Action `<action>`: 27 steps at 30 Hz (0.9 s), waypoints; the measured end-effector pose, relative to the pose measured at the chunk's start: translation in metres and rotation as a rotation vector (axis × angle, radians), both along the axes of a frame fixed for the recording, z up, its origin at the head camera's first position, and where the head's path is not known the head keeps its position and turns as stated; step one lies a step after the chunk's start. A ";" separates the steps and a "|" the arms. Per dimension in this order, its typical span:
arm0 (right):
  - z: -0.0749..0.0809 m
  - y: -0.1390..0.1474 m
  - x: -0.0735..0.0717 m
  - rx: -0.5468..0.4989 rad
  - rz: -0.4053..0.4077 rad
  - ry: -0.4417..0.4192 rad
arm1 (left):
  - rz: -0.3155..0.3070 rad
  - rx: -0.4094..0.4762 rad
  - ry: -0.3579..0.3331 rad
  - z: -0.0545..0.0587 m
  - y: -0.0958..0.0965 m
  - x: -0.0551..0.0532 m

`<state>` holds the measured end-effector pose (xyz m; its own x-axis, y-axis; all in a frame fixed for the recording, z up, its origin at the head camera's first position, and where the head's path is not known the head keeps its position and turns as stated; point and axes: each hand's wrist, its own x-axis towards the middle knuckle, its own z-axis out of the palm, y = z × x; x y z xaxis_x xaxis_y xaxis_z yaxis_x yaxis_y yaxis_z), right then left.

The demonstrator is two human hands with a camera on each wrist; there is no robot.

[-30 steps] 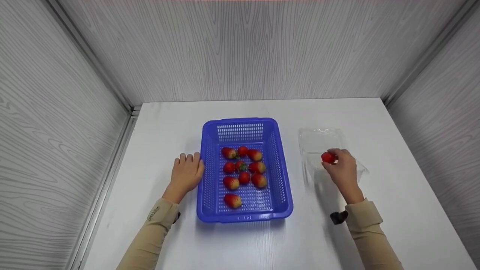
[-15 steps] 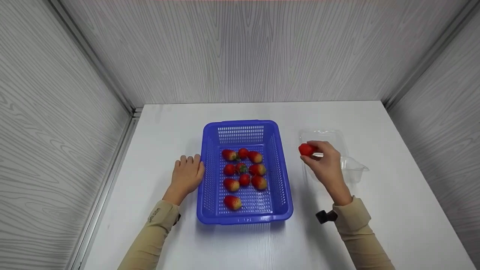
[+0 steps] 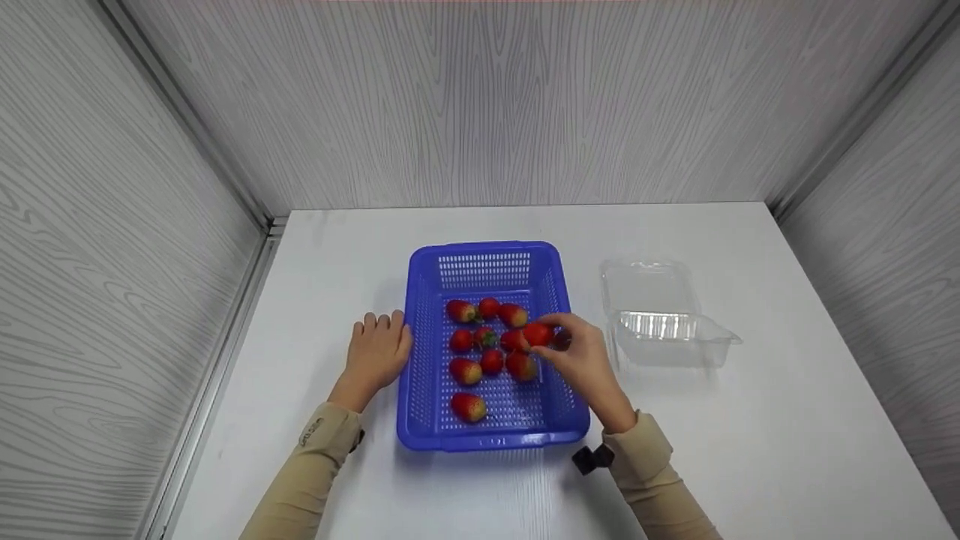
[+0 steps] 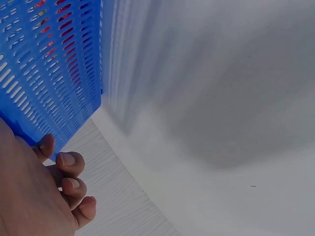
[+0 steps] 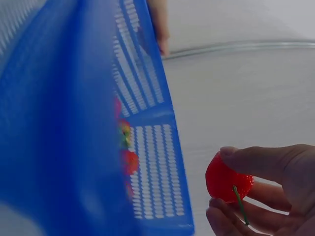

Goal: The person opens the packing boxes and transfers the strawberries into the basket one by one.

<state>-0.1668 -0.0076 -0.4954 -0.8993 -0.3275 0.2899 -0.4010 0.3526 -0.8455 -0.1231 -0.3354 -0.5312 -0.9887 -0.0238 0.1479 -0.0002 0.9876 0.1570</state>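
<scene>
My right hand (image 3: 589,364) pinches a red strawberry (image 3: 537,334) between thumb and fingers, above the right side of a blue plastic basket (image 3: 491,439). In the right wrist view a green stem hangs from this strawberry (image 5: 224,179). Several red and yellowish strawberries (image 3: 466,407) lie in loose rows on the slotted bottom. At the basket's left rim, my left hand (image 3: 375,352) holds on, its thumb at the edge. Its fingers (image 4: 71,164) show curled at the rim in the left wrist view, where the thumb is hidden.
A clear plastic clamshell box (image 3: 671,341) stands with its lid up to the right of the basket. Both sit on a white table (image 3: 337,255). Grey wood-grain panels (image 3: 480,105) close off the back and both sides.
My right hand has carried the strawberry leftward from over the clear box to above the basket. My left hand stays at the left rim.
</scene>
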 end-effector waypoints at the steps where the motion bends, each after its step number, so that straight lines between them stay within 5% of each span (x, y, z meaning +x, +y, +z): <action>1: -0.003 -0.005 0.003 0.007 0.008 -0.015 | 0.000 -0.001 -0.005 0.000 0.000 0.000; 12: -0.040 -0.042 0.023 0.150 0.080 -0.076 | -0.007 0.010 0.022 -0.002 0.000 0.001; 19: -0.051 -0.052 0.028 0.336 0.078 -0.158 | -0.018 0.017 0.032 -0.005 0.001 -0.001; 27: -0.060 -0.056 0.031 0.431 0.129 -0.130 | -0.005 0.012 0.008 -0.004 0.000 -0.001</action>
